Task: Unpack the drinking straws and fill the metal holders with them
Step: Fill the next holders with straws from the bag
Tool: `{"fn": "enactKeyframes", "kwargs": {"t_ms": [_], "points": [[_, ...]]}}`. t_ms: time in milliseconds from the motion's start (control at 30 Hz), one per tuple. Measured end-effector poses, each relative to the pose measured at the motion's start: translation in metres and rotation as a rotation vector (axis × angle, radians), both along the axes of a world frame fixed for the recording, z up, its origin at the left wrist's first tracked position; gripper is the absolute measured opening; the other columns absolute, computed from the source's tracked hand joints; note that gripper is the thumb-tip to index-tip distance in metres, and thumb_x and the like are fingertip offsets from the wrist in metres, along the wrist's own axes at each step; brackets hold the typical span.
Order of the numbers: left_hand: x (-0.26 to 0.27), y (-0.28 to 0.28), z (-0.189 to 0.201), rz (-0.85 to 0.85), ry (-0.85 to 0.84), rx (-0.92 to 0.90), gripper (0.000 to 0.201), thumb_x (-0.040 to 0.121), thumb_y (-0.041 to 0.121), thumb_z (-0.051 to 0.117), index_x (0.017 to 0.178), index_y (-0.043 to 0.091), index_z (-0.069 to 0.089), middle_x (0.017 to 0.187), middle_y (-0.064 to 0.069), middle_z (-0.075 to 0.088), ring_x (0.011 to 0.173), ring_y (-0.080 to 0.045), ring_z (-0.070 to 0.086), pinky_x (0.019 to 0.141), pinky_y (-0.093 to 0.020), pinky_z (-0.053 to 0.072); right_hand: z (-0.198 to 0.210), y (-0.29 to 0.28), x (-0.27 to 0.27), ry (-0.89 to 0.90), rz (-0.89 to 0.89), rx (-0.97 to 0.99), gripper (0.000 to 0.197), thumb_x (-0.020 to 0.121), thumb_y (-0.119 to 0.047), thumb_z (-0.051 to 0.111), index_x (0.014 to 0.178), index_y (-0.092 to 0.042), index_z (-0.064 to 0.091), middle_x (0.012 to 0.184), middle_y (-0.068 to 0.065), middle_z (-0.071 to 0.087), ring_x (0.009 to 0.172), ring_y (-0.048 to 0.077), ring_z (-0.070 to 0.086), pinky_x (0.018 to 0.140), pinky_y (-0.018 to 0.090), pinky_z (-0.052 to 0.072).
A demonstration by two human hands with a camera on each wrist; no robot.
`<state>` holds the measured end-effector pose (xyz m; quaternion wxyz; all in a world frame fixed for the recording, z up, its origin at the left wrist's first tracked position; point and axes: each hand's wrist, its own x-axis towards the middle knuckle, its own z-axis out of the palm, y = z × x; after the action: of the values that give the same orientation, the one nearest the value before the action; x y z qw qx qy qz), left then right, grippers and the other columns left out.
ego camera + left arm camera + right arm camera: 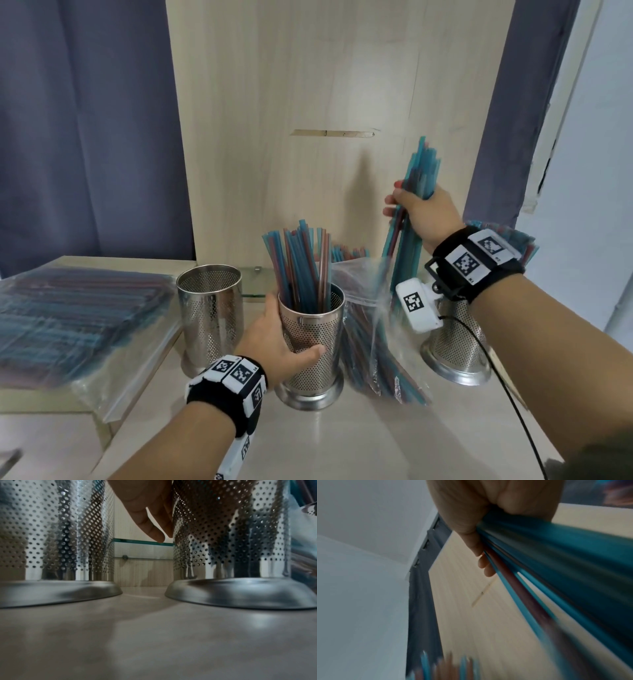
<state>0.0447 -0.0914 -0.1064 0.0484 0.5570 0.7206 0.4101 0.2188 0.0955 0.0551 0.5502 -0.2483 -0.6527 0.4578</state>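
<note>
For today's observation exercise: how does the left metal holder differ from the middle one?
The left holder holds no straws; the middle holder is stuffed with blue and red straws. The left holder stands untouched; the left hand grips the middle holder. Both are perforated steel cylinders on flared bases.

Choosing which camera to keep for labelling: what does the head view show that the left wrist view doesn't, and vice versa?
Only the head view: the right hand gripping a bundle of straws, and the straws standing in the middle holder. Only the left wrist view: the holder bases and the gap between them. Both: the left hand on the middle holder, and the empty holder beside it.
</note>
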Motion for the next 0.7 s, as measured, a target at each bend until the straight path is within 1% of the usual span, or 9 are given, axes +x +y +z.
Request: {"fn": "enactKeyframes", "kwargs": {"t_ms": [133,267,367,467,600,700], "points": [[-0.003,0.001,-0.002,-0.006,0.008,0.0,0.099,0.06,0.058,0.08,0.136,0.03,0.024,0.133,0.01,0.055,0.117,-0.01,0.055,0.103,-0.031,0.046,0.042,-0.014,0.018,0.078,0.038,0.116,0.007,0.098,-0.011,0.057,0.102,-0.016,0.06,0.082,0.001,0.066,0.073,0.015,0.068,0.067,0.029,0.054],[-0.004,0.002,-0.003,-0.01,0.002,0.003,0.1,0.059,0.057,0.08,0.137,0.029,0.023,0.134,0.009,0.054,0.118,-0.01,0.055,0.103,-0.032,0.046,0.075,-0.03,0.032,0.181,0.124,0.203,0.009,0.097,-0.01,0.056,0.105,-0.015,0.057,0.079,0.0,0.06,0.072,0.016,0.063,0.072,0.032,0.052],[-0.005,0.003,-0.004,-0.011,0.003,0.004,0.1,0.056,0.062,0.077,0.135,0.031,0.023,0.132,0.011,0.054,0.118,-0.01,0.055,0.103,-0.033,0.047,0.091,-0.043,0.041,0.241,0.173,0.224,0.012,0.096,-0.008,0.054,0.106,-0.015,0.053,0.079,0.0,0.056,0.072,0.016,0.061,0.075,0.034,0.051],[-0.005,0.003,-0.004,-0.016,-0.001,0.004,0.101,0.053,0.067,0.073,0.134,0.032,0.023,0.131,0.011,0.055,0.117,-0.01,0.056,0.102,-0.034,0.048,0.099,-0.054,0.044,0.287,0.251,0.21,0.012,0.097,-0.007,0.054,0.106,-0.013,0.05,0.08,0.001,0.055,0.073,0.019,0.061,0.076,0.035,0.053],[-0.005,0.003,-0.005,-0.019,-0.01,0.029,0.104,0.056,0.061,0.078,0.138,0.032,0.021,0.128,0.014,0.056,0.114,-0.008,0.057,0.101,-0.03,0.046,0.097,-0.066,0.035,0.336,0.354,0.15,0.008,0.099,-0.008,0.053,0.103,-0.014,0.049,0.077,0.0,0.056,0.07,0.018,0.06,0.074,0.035,0.051],[-0.004,0.002,-0.004,-0.013,0.001,0.043,0.106,0.057,0.058,0.079,0.14,0.031,0.02,0.126,0.014,0.056,0.112,-0.008,0.058,0.101,-0.03,0.047,0.089,-0.072,0.019,0.338,0.368,0.129,0.01,0.099,-0.009,0.053,0.105,-0.014,0.048,0.077,0.0,0.055,0.068,0.016,0.06,0.069,0.032,0.051]]}}
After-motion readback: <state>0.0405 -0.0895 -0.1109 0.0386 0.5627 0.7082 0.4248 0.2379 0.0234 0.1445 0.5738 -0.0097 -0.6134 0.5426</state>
